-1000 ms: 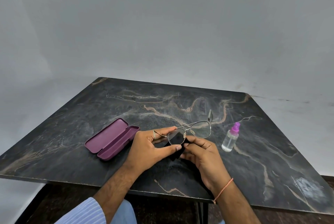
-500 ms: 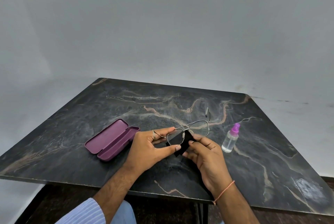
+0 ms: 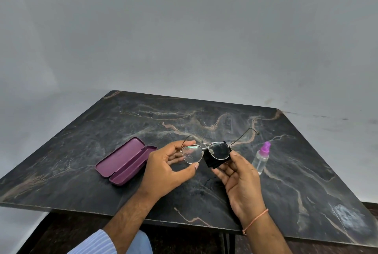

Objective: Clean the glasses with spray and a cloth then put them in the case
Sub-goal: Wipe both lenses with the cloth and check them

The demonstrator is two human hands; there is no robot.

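My left hand [image 3: 163, 168] pinches the left lens rim of the thin metal glasses [image 3: 192, 153] between thumb and fingers, holding them above the table with the temples pointing away. My right hand [image 3: 240, 178] holds the small black cloth [image 3: 211, 161] against the right lens, behind and below it. An open purple case [image 3: 124, 160] lies flat on the table to the left of my hands. To the right stands the clear spray bottle [image 3: 261, 158] with its purple cap.
Everything sits on a dark marble table [image 3: 306, 182] with tan veins; its near edge runs just below my wrists. Grey walls surround it. A striped sleeve [image 3: 96, 243] covers my left forearm at the bottom.
The glasses have turned to face me and risen slightly. The cloth moved from the left lens to the right lens, and my right hand opened outward beneath it.
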